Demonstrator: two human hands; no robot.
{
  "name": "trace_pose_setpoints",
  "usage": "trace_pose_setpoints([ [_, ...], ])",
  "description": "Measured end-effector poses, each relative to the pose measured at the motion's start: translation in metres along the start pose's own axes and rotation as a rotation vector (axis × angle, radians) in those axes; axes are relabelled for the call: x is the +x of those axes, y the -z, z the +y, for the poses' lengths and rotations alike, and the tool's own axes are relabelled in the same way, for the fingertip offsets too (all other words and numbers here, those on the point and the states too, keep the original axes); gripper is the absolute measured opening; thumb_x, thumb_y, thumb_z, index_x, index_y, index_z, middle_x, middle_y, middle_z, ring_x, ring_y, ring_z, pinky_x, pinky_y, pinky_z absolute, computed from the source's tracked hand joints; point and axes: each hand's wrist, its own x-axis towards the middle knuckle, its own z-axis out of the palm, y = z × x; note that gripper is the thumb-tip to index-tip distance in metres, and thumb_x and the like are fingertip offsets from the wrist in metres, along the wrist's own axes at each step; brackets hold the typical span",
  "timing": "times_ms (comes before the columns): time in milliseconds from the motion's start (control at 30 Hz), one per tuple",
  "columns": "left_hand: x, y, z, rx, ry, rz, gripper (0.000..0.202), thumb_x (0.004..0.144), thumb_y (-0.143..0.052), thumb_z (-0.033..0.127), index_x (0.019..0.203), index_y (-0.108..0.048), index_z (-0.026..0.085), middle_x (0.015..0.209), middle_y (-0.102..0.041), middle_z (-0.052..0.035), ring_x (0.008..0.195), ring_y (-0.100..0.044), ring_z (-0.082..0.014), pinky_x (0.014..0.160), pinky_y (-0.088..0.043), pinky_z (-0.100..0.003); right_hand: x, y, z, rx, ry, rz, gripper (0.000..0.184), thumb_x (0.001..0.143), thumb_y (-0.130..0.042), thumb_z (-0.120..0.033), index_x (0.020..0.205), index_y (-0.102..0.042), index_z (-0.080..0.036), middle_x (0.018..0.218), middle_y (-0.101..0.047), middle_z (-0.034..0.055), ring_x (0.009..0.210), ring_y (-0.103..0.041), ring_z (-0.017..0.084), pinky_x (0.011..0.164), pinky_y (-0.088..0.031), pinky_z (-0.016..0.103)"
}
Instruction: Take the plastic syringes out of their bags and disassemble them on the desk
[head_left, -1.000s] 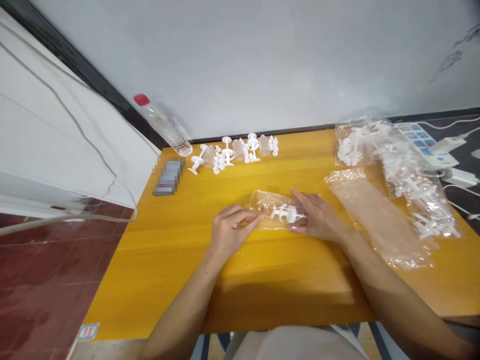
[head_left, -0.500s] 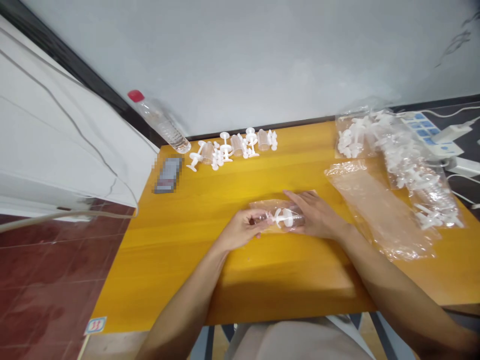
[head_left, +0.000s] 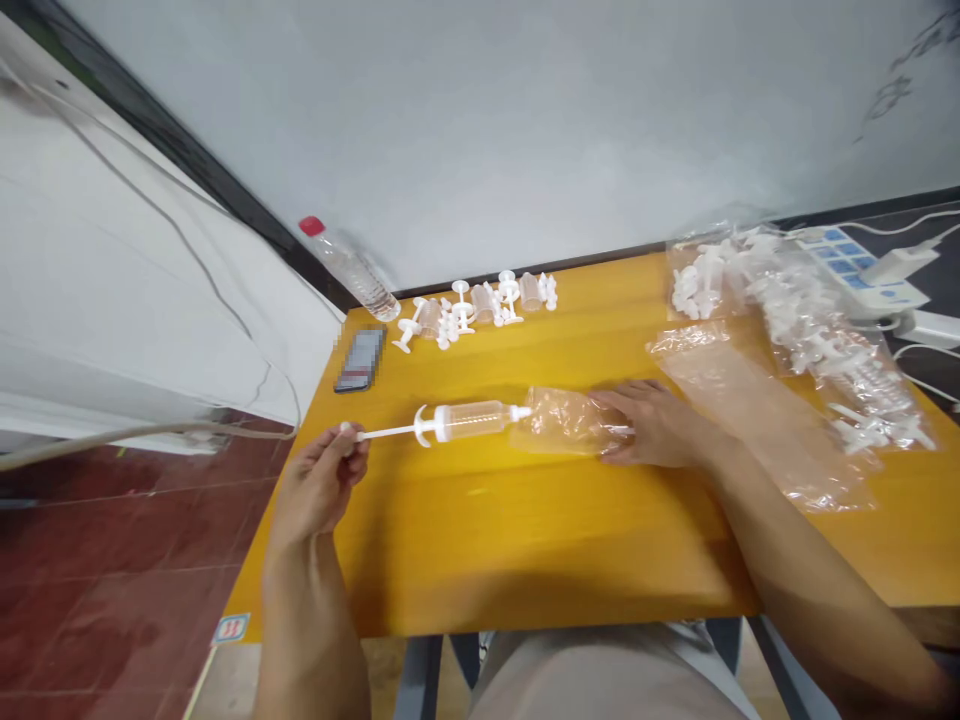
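Note:
My left hand [head_left: 321, 485] pinches the end of the white plunger of a clear plastic syringe [head_left: 457, 422], held out over the left part of the yellow table [head_left: 525, 520]. The syringe's tip still sits at the mouth of a small clear plastic bag [head_left: 562, 420]. My right hand [head_left: 651, 425] presses down on the right end of that bag, fingers curled on it.
Several loose white syringe parts [head_left: 480, 305] stand at the table's far edge, beside a water bottle [head_left: 349, 268] and a phone [head_left: 361, 359]. To the right lie an empty clear bag [head_left: 750, 415], bags of packed syringes [head_left: 817, 330] and a power strip [head_left: 862, 270].
My left hand has pulled the syringe leftwards out of the small bag, which my right hand holds in place. The camera has shifted slightly.

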Motion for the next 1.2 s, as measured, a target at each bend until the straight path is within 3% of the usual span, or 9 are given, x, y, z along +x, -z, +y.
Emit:
trace_pose_setpoints([
  [100,0.002,0.01,-0.002,-0.09,-0.037,0.045,0.032,0.068,-0.086,0.032,0.069,-0.059,0.015,0.065,-0.052,0.0036,0.054,-0.042,-0.0046,0.043,-0.03,-0.012,-0.009,0.008,-0.005,-0.051,-0.029,-0.04,0.085,0.063,-0.089,-0.054,0.139,-0.061,-0.027,0.129,-0.069,0.0125,0.119,-0.062,0.041,0.108,-0.04,0.065],
  [200,0.003,-0.001,-0.008,-0.167,-0.021,0.048,0.03,0.069,-0.085,0.032,0.075,-0.061,0.015,0.064,-0.052,0.0046,0.052,-0.04,-0.0039,0.042,-0.029,-0.012,-0.011,0.02,-0.014,0.016,-0.023,-0.049,0.088,0.066,-0.084,-0.066,0.141,-0.06,-0.029,0.136,-0.066,0.0126,0.123,-0.06,0.041,0.111,-0.037,0.066],
  [300,0.002,-0.037,-0.014,-0.198,0.02,-0.048,0.033,0.068,-0.086,0.035,0.078,-0.062,0.015,0.065,-0.054,0.0042,0.053,-0.044,-0.0045,0.043,-0.031,-0.013,0.005,0.03,-0.027,0.182,-0.141,0.095,0.066,0.088,-0.061,-0.072,0.135,-0.063,-0.026,0.134,-0.067,0.0132,0.117,-0.065,0.034,0.102,-0.049,0.051],
  [433,0.001,-0.099,-0.016,-0.188,0.07,-0.244,0.039,0.069,-0.088,0.042,0.083,-0.064,0.015,0.07,-0.06,0.0028,0.055,-0.048,-0.005,0.047,-0.036,-0.015,0.045,0.035,-0.045,0.471,-0.426,0.316,0.067,0.1,-0.029,-0.073,0.076,-0.062,-0.02,0.075,-0.068,0.0073,0.071,-0.065,0.022,0.069,-0.051,0.032],
  [567,0.006,-0.145,-0.015,-0.199,0.061,-0.455,0.04,0.071,-0.088,0.046,0.085,-0.066,0.016,0.081,-0.066,-0.0006,0.07,-0.061,-0.01,0.059,-0.051,-0.019,0.073,0.039,-0.049,0.59,-0.626,0.338,0.068,0.096,-0.034,-0.077,0.055,-0.035,-0.023,0.051,-0.04,0.0005,0.05,-0.039,0.014,0.05,-0.03,0.028],
  [700,0.012,-0.17,-0.023,-0.218,0.04,-0.595,0.059,0.067,-0.093,0.041,0.118,-0.067,0.025,0.11,-0.072,-0.0039,0.092,-0.068,-0.0173,0.071,-0.061,-0.027,0.08,0.039,-0.041,0.6,-0.699,0.289,0.066,0.095,-0.036,-0.076,0.055,-0.033,-0.024,0.052,-0.035,0.0002,0.051,-0.033,0.013,0.05,-0.025,0.029],
  [867,0.023,-0.184,-0.045,-0.2,0.154,-0.563,0.053,0.058,-0.097,0.041,0.1,-0.075,0.016,0.088,-0.074,-0.0035,0.07,-0.069,-0.015,0.06,-0.06,-0.024,0.078,0.019,-0.029,0.515,-0.687,0.3,0.067,0.096,-0.033,-0.074,0.053,-0.025,-0.024,0.052,-0.029,0.0001,0.053,-0.03,0.014,0.052,-0.023,0.031],
  [1033,0.033,-0.183,-0.054,-0.206,0.439,-0.548,0.052,0.06,-0.095,0.048,0.092,-0.075,0.013,0.08,-0.074,-0.0059,0.058,-0.07,-0.0143,0.045,-0.05,-0.018,0.076,0.005,-0.027,0.389,-0.448,0.39,0.065,0.098,-0.027,-0.073,0.056,-0.023,-0.024,0.054,-0.024,-0.0018,0.053,-0.024,0.013,0.055,-0.021,0.032],
  [1200,0.037,-0.17,-0.058,-0.225,0.049,-0.622,0.049,0.058,-0.098,0.023,0.1,-0.075,0.019,0.11,-0.076,-0.0054,0.095,-0.073,-0.0169,0.08,-0.06,-0.023,0.075,0.011,-0.027,0.505,-0.55,0.346,0.063,0.097,-0.035,-0.076,0.061,-0.034,-0.023,0.056,-0.037,-0.0017,0.055,-0.034,0.014,0.055,-0.026,0.03],
])
